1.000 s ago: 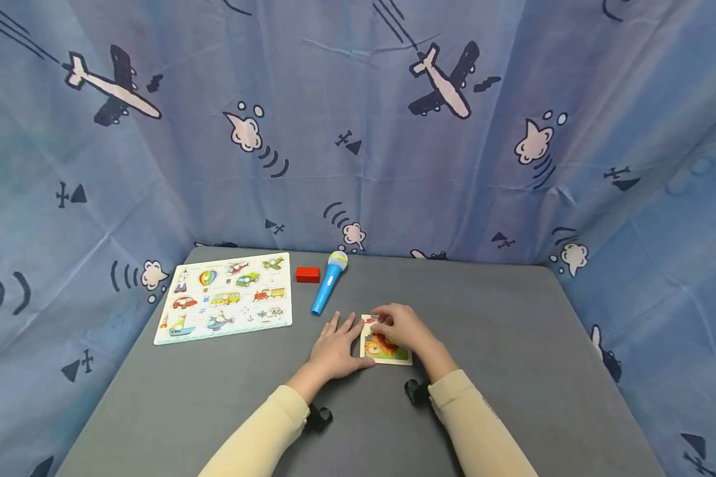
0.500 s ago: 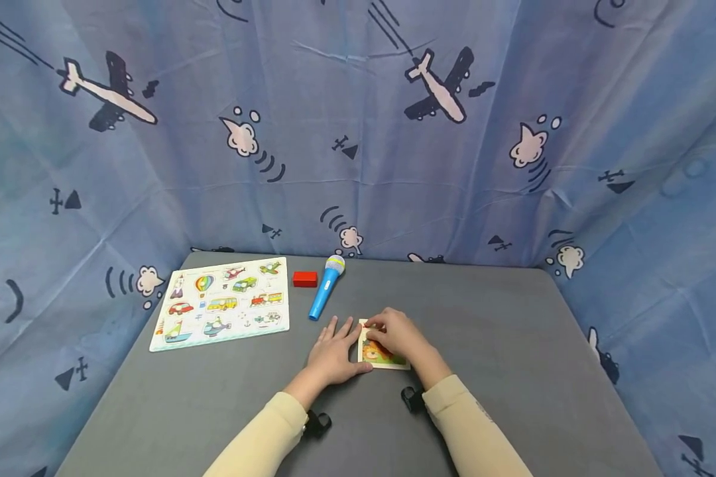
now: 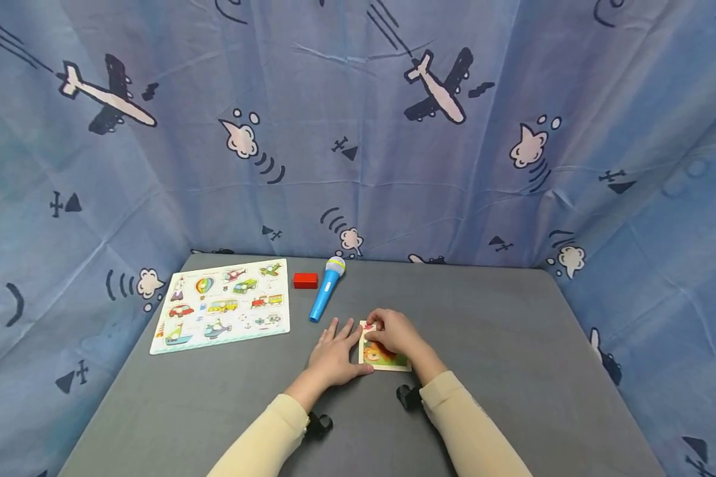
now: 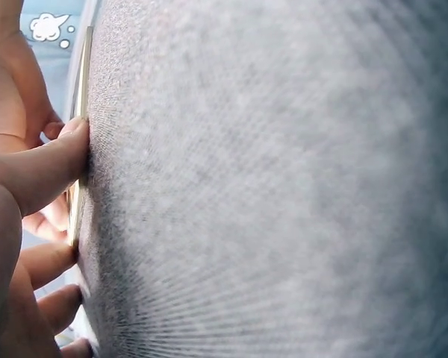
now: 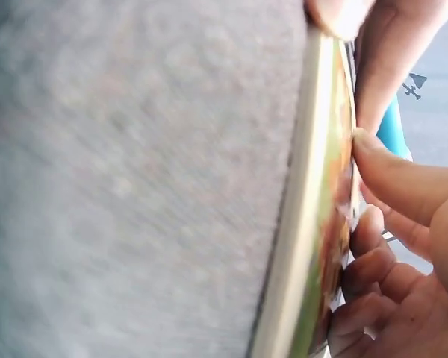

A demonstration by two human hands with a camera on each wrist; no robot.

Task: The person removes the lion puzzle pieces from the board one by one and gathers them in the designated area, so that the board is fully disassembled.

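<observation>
On my feed the little picture board (image 3: 388, 363) lies on the grey table (image 3: 513, 344). Left hand (image 3: 331, 361) is spread, thumb and index touching its edges. Right hand's (image 3: 398, 334) fingers curl over it, can't tell if they're pinching anything.

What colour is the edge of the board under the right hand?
The board's edge is pale cream, best seen in the right wrist view.

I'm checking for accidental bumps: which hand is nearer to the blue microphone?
Left: the left hand lies close to the handle end of the blue microphone, not touching; the right hand is farther right, at the small picture board.
</observation>
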